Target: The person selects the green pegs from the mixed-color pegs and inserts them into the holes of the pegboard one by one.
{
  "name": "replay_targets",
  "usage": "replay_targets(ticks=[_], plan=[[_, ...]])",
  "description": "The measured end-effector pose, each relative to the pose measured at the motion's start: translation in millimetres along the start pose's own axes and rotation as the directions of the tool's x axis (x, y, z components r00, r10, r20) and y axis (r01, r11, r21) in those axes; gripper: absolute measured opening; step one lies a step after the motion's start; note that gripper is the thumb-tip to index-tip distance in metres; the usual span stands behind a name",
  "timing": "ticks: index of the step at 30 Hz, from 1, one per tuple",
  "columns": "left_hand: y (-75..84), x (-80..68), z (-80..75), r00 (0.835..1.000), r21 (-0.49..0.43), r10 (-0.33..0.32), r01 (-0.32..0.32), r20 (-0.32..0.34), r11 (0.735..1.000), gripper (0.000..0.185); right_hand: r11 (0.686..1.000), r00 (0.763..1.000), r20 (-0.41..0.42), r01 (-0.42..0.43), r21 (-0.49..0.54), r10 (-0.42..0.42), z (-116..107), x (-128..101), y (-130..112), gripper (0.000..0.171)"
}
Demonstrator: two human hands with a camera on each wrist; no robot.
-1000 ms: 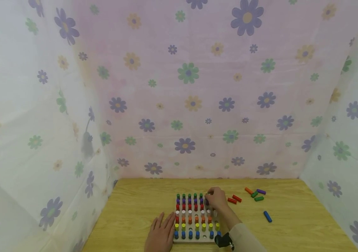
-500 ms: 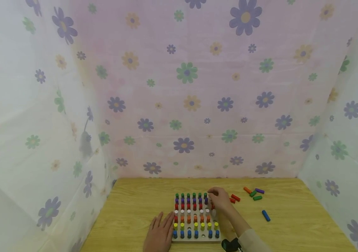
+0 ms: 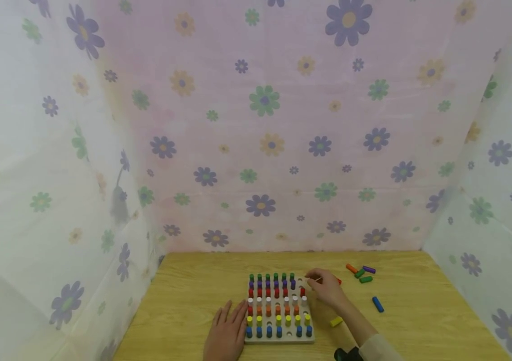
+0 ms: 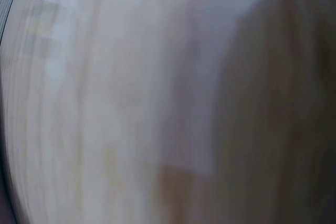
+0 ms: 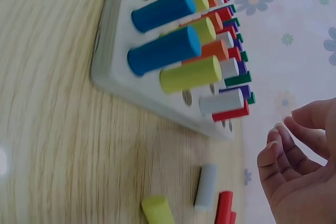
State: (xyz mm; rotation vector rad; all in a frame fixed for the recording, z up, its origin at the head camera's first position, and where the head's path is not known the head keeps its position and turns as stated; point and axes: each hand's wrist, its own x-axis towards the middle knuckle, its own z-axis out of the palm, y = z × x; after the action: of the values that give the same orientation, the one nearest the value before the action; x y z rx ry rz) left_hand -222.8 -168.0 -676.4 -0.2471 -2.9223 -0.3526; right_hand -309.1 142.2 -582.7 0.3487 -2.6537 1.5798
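A pale pegboard (image 3: 279, 338) holds rows of upright pegs: green, purple, red, white, orange and yellow, with blue pegs (image 3: 278, 331) in the nearest row. A red peg (image 3: 250, 311) heads the orange row at the left, and a few holes show no peg. My left hand (image 3: 226, 331) lies spread on the table, its fingertips at the board's left edge. The left wrist view is blurred. My right hand (image 3: 325, 287) hovers beside the far right corner. In the right wrist view, the fingers of the right hand (image 5: 299, 161) are loosely bent, with no peg seen between them.
Right of the board lie a yellow peg (image 3: 336, 321), a white peg (image 5: 206, 187) and red pegs (image 5: 224, 207). Farther right are a blue peg (image 3: 377, 304) and a small group with an orange peg (image 3: 351, 268), green pegs (image 3: 366, 280) and a purple peg (image 3: 369, 269). Flowered cloth (image 3: 260, 150) surrounds the table.
My right hand has moved off the board's far right pegs toward the right, uncovering the board's right side and the yellow peg on the table. The left hand keeps its place.
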Motion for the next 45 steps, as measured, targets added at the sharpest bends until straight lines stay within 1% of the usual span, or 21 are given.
replay_targets(ticks=[5, 10, 12, 15, 19, 22, 23, 26, 29, 33, 38, 43, 45], plan=[[-1.0, 0.0, 1.5, 1.0, 0.016, -0.003, 0.003, -0.003, 1.0, 0.057, 0.997, 1.0, -0.003, 0.006, -0.073, -0.007, -12, -6, 3, 0.014], [-0.6, 0.2, 1.8, 1.0, 0.008, -0.003, 0.003, -0.01, 1.0, 0.056, 0.992, 1.0, -0.007, 0.014, -0.127, -0.015, -24, -12, 8, 0.013], [-0.5, 0.4, 2.1, 1.0, 0.004, -0.004, 0.004, -0.012, 1.0, 0.055, 0.99, 1.0, -0.009, 0.003, -0.143, -0.005, -29, -14, 10, 0.012], [-0.6, 0.7, 3.1, 1.0, 0.005, -0.003, 0.003, -0.017, 1.0, 0.055, 0.989, 1.0, -0.001, -0.007, -0.149, 0.007, -36, -16, 17, 0.011], [-1.3, 0.6, 4.4, 1.0, 0.006, -0.003, 0.003, -0.021, 1.0, 0.056, 0.991, 1.0, 0.015, -0.003, -0.137, 0.005, -48, -17, 26, 0.018], [-1.3, 0.3, 4.6, 1.0, 0.002, 0.0, 0.0, -0.028, 1.0, 0.056, 0.989, 0.999, 0.019, 0.034, -0.145, -0.031, -58, -20, 32, 0.022], [-1.2, 0.3, 4.4, 1.0, 0.0, 0.001, -0.001, -0.031, 1.0, 0.056, 0.986, 0.998, 0.021, 0.06, -0.155, -0.057, -61, -20, 34, 0.023], [-0.5, -0.1, 3.5, 0.999, -0.005, 0.005, -0.005, -0.038, 1.0, 0.055, 0.979, 0.996, 0.013, 0.093, -0.18, -0.092, -72, -22, 38, 0.022], [0.0, -0.3, 2.4, 0.999, -0.006, 0.005, -0.005, -0.037, 1.0, 0.055, 0.976, 0.997, -0.006, 0.078, -0.203, -0.081, -82, -23, 45, 0.022], [0.6, -0.6, 2.7, 0.999, -0.002, 0.009, -0.009, -0.035, 1.0, 0.054, 0.973, 0.999, -0.036, 0.025, -0.229, -0.034, -98, -23, 53, 0.024], [0.7, -0.8, 5.2, 0.999, 0.002, 0.009, -0.009, -0.033, 1.0, 0.055, 0.966, 0.996, -0.083, -0.006, -0.26, -0.016, -115, -25, 65, 0.029], [-1.1, -0.5, 3.8, 1.0, -0.005, 0.01, -0.01, -0.02, 1.0, 0.057, 0.958, 0.994, -0.098, 0.02, -0.288, -0.05, -129, -20, 81, 0.039], [-1.0, -1.3, 1.9, 1.0, -0.014, 0.015, -0.016, -0.021, 1.0, 0.056, 0.96, 0.996, -0.084, 0.009, -0.28, -0.034, -133, -18, 85, 0.042]])
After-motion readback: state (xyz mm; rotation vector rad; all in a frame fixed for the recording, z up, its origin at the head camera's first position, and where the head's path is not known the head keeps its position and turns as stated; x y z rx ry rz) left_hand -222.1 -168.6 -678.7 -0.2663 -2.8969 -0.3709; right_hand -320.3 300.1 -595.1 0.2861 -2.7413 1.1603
